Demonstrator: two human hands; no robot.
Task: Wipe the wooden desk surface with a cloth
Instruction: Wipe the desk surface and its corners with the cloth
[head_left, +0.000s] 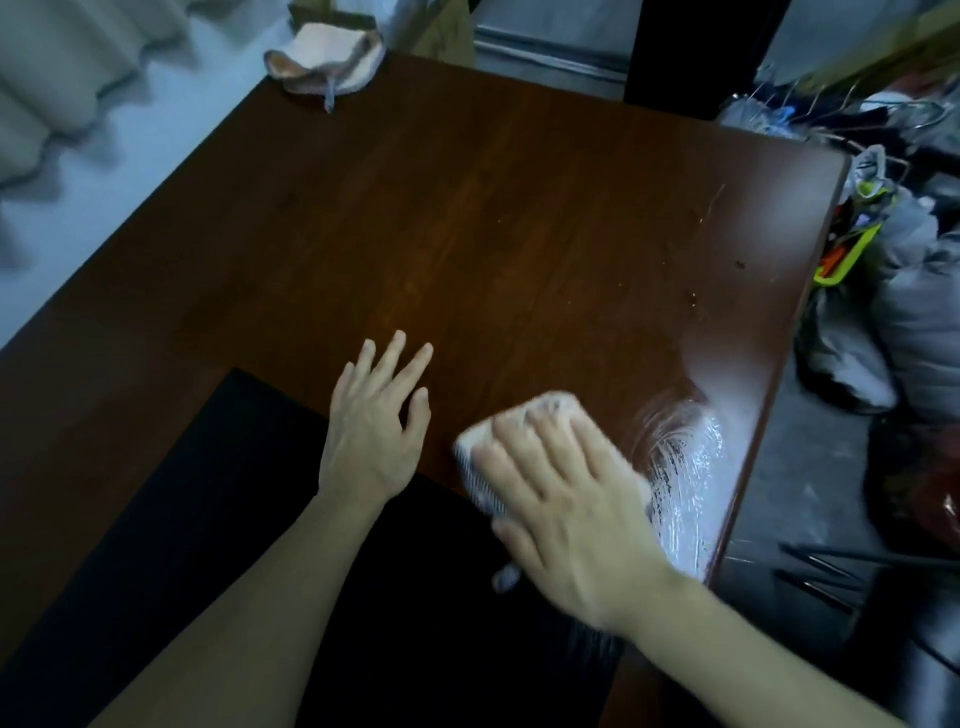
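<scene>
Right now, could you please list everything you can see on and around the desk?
wooden desk: one, dark reddish brown, fills most of the view.
wet streaks: one patch, whitish sheen, near right edge of the desk.
crumbs: a few, pale and dark specks, right part of the desk.
cloth: one, pinkish white, under the right hand on the desk.
second cloth: one, pink and white, crumpled at the far corner.
black mat: one, near edge of the desk.
curtain: pale grey, upper left.
clutter: bags and hangers, mixed colours, right of the desk.
left hand: fingers spread, over the mat's edge.
right hand: pressed flat on the cloth, blurred.
</scene>
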